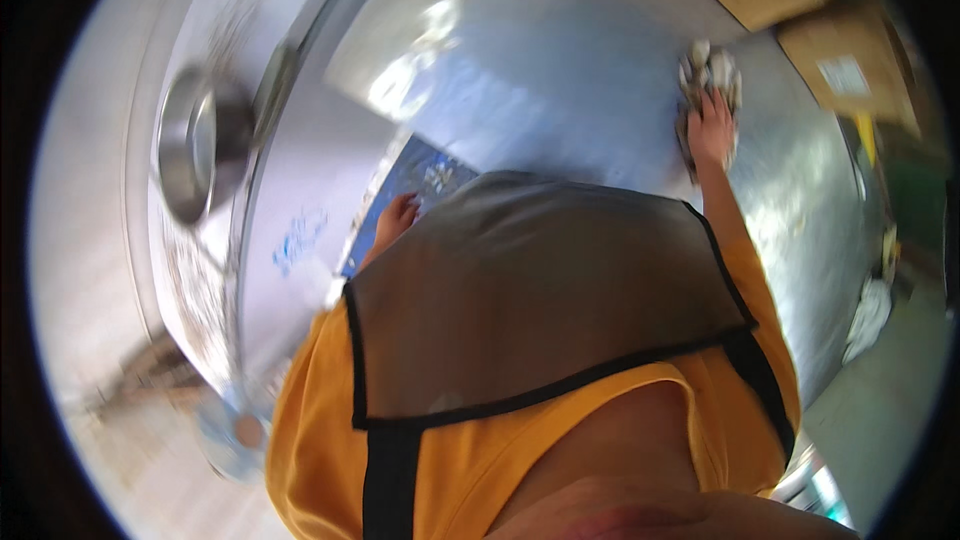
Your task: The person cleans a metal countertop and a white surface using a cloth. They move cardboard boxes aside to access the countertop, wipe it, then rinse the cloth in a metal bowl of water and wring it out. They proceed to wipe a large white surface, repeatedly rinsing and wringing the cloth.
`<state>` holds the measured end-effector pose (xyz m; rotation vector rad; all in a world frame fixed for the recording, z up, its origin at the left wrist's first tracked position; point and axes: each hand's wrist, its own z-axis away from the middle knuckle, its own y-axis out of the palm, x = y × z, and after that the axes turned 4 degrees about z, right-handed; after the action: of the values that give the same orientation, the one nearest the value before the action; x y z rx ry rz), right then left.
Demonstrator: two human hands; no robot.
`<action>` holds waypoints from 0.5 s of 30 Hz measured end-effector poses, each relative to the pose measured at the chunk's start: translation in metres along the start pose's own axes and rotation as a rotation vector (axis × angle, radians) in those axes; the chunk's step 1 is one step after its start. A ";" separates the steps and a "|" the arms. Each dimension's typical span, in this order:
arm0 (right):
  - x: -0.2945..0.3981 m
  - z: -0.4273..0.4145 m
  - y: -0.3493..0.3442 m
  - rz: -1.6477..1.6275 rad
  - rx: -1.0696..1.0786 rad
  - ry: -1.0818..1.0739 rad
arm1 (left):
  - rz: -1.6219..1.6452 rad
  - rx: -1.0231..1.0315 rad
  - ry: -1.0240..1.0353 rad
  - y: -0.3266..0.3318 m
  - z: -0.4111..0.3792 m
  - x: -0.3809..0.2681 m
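Observation:
My right hand [711, 131] rests on a crumpled, stained cloth [703, 67], pressing it against a shiny metal tabletop [555, 75]. That arm is stretched out to the right. My left hand [395, 219] hangs low beside the front of my grey-brown apron [540, 277], over a dark blue patch [442, 169] near the metal sheet's edge. Its fingers look curled and blurred, and the apron partly hides it. I see nothing held in it.
Cardboard boxes [817, 82] stand at the far right edge of the metal surface. A round metal basin [196, 146] is on the left, past a pale panel [315, 187] with blue marks. A white crumpled item [870, 319] lies at the right edge.

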<state>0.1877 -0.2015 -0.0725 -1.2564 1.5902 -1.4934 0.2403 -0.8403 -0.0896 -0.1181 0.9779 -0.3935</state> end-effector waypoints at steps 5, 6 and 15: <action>0.074 0.090 -0.024 -0.113 0.092 -0.289 | -0.149 0.035 -0.019 -0.006 0.002 0.053; 0.091 0.110 -0.026 -0.107 0.122 -0.283 | -0.141 0.050 -0.030 -0.010 0.004 0.048; 0.232 0.153 0.000 -0.117 0.143 -0.437 | -0.218 -0.086 -0.108 -0.103 0.003 0.225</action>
<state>0.2423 -0.4736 -0.0605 -1.4900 1.1233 -1.2634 0.3262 -1.0198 -0.2358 -0.3226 0.8783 -0.5394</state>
